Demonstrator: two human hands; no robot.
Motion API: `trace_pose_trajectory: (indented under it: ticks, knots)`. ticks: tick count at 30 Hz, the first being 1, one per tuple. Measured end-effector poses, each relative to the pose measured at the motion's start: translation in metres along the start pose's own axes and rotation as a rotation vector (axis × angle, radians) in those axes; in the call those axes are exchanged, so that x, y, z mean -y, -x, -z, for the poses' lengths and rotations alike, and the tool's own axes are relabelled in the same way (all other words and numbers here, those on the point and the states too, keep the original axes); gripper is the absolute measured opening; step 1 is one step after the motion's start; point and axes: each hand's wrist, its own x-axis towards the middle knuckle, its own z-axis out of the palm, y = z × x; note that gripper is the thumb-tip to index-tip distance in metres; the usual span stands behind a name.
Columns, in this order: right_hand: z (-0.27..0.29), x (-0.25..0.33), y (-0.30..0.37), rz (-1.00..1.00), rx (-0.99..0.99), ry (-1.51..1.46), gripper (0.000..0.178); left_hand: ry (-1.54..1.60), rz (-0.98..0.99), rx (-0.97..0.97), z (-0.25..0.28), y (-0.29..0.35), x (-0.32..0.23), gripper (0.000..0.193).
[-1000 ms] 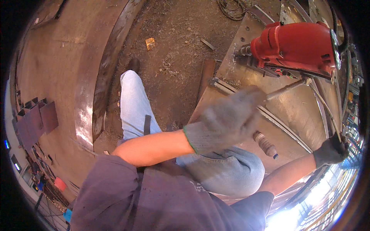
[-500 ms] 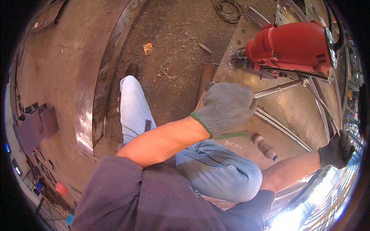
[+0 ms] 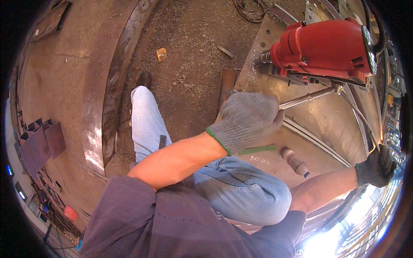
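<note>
A red magnetic drill (image 3: 320,47) lies on its side at the upper right, its cutter (image 3: 264,57) pointing left toward a drilled steel plate (image 3: 316,116). From its hub, metal feed-handle spokes (image 3: 307,98) spread out. My left hand (image 3: 249,116), in a grey knitted glove with a green cuff, is closed round the end of the left spoke. Farther right, my right hand (image 3: 377,167), in a darker-looking glove, is closed on the end of another, thinner spoke. Just below my left hand lie a green strip (image 3: 257,149) and a bottle (image 3: 294,162) with a brownish wrap.
Metal shavings litter the ground (image 3: 185,64) ahead of my knees. A long steel beam (image 3: 97,107) runs along the left, with short box sections (image 3: 43,137) beyond it. A coiled cable (image 3: 250,9) lies at the top, and a black cable (image 3: 379,38) hangs behind the drill.
The view has shifted slightly, so the drill sits a little farther left and higher. Both hands keep their grips; the spokes look almost the same.
</note>
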Motion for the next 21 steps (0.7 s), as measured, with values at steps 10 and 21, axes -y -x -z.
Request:
trace_pose_trajectory:
  ticks: [10,21]
  knots:
    - [0.001,0.0,-0.001,-0.442,-0.068,-0.904,0.02,-0.007,0.029,-0.014,0.001,0.002,0.0,0.031]
    - [-0.022,0.053,0.124,-0.44,0.035,0.181,0.045,-0.05,0.141,0.211,0.01,-0.007,-0.006,0.035]
